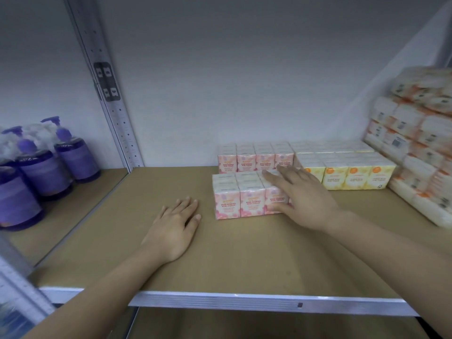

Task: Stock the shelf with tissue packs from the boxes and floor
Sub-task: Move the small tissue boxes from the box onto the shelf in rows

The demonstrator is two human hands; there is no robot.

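A pink rose-scented tissue pack [241, 195] stands on the brown shelf board [244, 260], in front of a second pink pack [254, 157] at the back. My right hand [300, 192] lies over the front pack's right end, fingers straight across its top and thumb down its front face. My left hand [175, 226] rests flat on the shelf board just left of that pack, not touching it. Yellow tissue packs [352, 171] sit in rows to the right of the pink ones.
A tall stack of white-and-orange tissue bundles [415, 148] fills the shelf's right end. Purple pump bottles [46, 167] stand in the bay to the left, beyond a grey upright post [110, 99]. The shelf's metal front rail [244, 300] runs below my arms.
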